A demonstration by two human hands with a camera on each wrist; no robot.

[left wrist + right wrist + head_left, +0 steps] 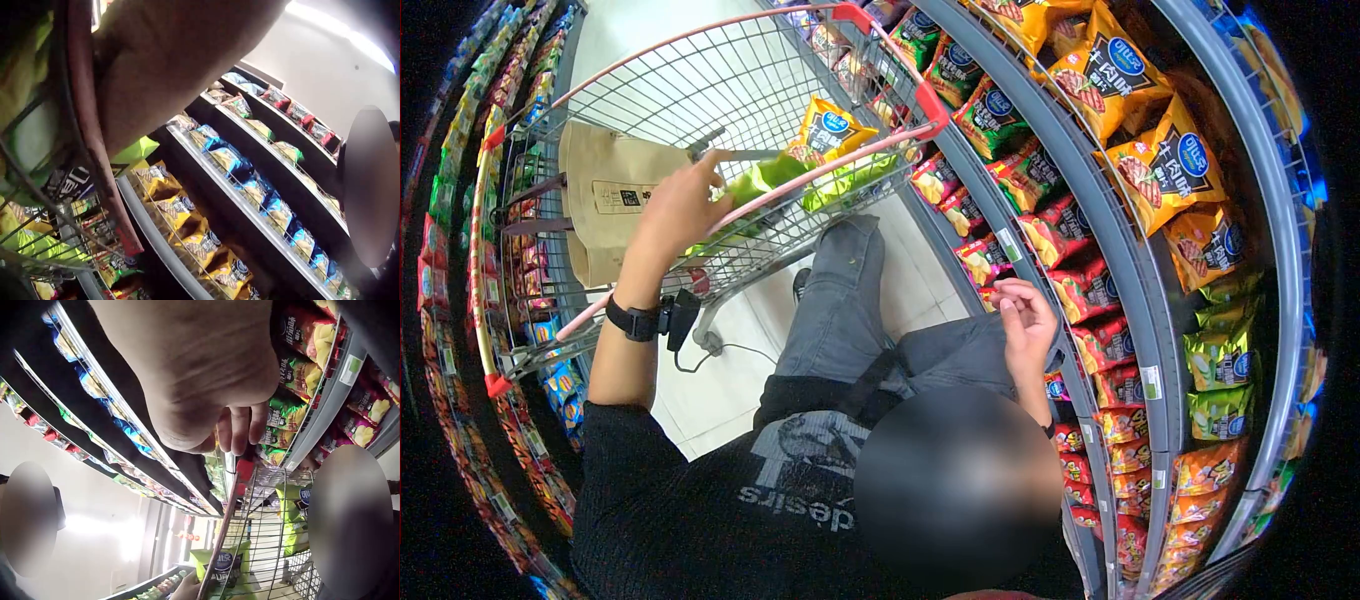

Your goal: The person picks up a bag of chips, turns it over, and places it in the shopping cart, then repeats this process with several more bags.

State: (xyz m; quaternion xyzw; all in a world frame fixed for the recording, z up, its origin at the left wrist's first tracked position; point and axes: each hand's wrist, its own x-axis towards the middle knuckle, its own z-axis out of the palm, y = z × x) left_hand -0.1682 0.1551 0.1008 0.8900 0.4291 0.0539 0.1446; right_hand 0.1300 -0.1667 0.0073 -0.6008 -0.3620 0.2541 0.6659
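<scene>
In the head view my left hand [680,205] reaches over the red-railed side of the shopping cart [730,60] and grips a green bag of chips [765,178]. The right wrist view shows that green bag upright by the cart's rail, the hand at its edge. Inside the cart lie an orange bag of chips [828,132] and a second green bag of chips [850,182]. My right hand [1028,325] hangs loosely curled beside my leg, near the shelf of red chip bags [1090,280], and holds nothing.
A brown paper bag [615,195] with dark handles stands at the cart's left end. Shelves of chips run along both sides, with orange bags [1165,170] on the upper right shelf. Other people [356,525] appear blurred in the wrist views.
</scene>
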